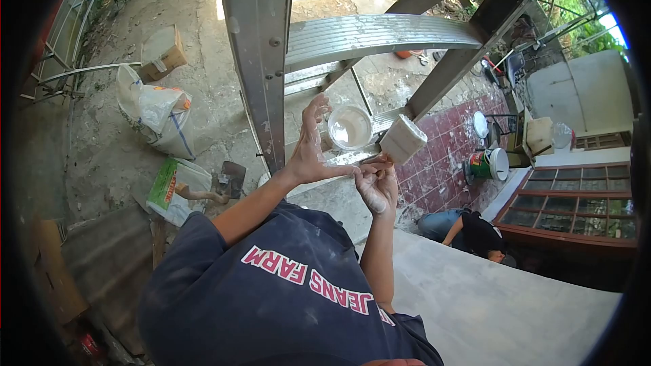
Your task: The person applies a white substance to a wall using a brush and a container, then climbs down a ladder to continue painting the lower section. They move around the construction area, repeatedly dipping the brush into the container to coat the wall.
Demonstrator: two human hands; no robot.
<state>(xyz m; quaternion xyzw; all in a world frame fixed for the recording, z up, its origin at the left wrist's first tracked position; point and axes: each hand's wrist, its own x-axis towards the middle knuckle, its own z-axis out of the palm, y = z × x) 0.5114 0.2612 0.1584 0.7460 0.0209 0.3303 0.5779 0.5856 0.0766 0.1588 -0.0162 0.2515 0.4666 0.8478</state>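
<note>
My right hand (pixel 378 191), streaked with white paste, grips a white-coated flat scraper-like tool (pixel 404 139) whose broad end points up; its handle is mostly hidden in my fingers. My left hand (pixel 312 154) is beside it with fingers spread and curved, its thumb reaching to the fingertips of my right hand. White smears show on its fingers too. Just beyond my hands stands a round bucket (pixel 350 128) with whitish paste inside, by the lower part of a metal ladder (pixel 254 61).
Ladder rungs (pixel 380 35) rise in front of me. Down on the left are a white sack (pixel 157 110), a cardboard box (pixel 163 53) and a green-white bag (pixel 178 190). At right, a paint bucket (pixel 489 164) stands on red tiles, and a person (pixel 471 234) bends below a pale surface (pixel 488 298).
</note>
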